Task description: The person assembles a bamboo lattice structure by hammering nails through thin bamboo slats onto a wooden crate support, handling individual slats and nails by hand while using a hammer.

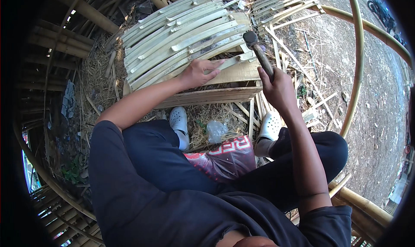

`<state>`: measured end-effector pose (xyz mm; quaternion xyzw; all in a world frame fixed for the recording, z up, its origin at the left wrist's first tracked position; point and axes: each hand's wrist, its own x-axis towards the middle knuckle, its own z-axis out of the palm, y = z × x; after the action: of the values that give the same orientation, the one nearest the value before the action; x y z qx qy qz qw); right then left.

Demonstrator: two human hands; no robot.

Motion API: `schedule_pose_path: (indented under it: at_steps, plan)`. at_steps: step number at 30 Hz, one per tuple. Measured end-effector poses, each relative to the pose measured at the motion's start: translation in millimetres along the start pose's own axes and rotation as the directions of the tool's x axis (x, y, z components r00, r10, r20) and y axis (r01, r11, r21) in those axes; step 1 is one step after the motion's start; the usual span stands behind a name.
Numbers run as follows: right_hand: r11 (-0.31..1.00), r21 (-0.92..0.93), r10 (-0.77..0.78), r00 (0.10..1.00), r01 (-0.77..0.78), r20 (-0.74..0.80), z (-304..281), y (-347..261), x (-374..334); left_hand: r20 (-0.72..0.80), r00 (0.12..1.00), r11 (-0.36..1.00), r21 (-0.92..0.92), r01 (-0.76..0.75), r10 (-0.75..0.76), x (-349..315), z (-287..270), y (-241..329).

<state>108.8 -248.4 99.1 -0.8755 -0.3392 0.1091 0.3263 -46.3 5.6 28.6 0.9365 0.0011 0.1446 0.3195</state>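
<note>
My right hand (279,88) is wrapped round the wooden handle of a hammer (264,60). The hammer's dark head is raised over the right end of a panel of pale bamboo strips (181,41). At the panel's near side, my left hand (201,74) holds a bamboo strip (235,60) between its thumb and fingers. The strips lie roughly side by side, with a gap beside the held one. Beneath them, a wooden board (235,73) shows. A long plank edge (212,95) faces me.
Behind to the right lies a second slatted bamboo piece (281,5). Bamboo poles (359,61) curve up at the right. Loose strips and shavings litter the ground. A clear plastic bag (217,131) and a printed red-and-dark sack (229,158) lie between my legs, near my white clogs (178,119).
</note>
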Motion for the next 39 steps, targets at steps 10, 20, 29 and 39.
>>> schedule_pose_path:
  at_steps: [10, 20, 29, 39]
  plan:
    - [0.998, 0.05, 0.024, 1.0, -0.024, -0.002, -6.5, -4.2, -1.7, 0.044, 0.998, 0.998, 0.045, 0.041, -0.043, 0.0, -0.8, 2.4]
    - [0.995, 0.097, 0.0, 0.998, 0.006, -0.066, -7.6, -4.7, -5.3, -0.003, 1.0, 0.999, 0.053, -0.003, 0.003, -4.7, 3.0, -4.8]
    - [0.996, 0.085, 0.04, 0.998, -0.036, -0.041, -13.5, -5.3, -1.6, 0.02, 1.0, 0.999, 0.053, 0.006, -0.007, -1.9, -0.2, -0.7]
    - [0.997, 0.062, -0.045, 0.995, 0.051, -0.092, -11.0, -1.9, -0.9, 0.051, 0.998, 0.997, 0.066, 0.038, -0.041, -0.5, -3.0, 0.7]
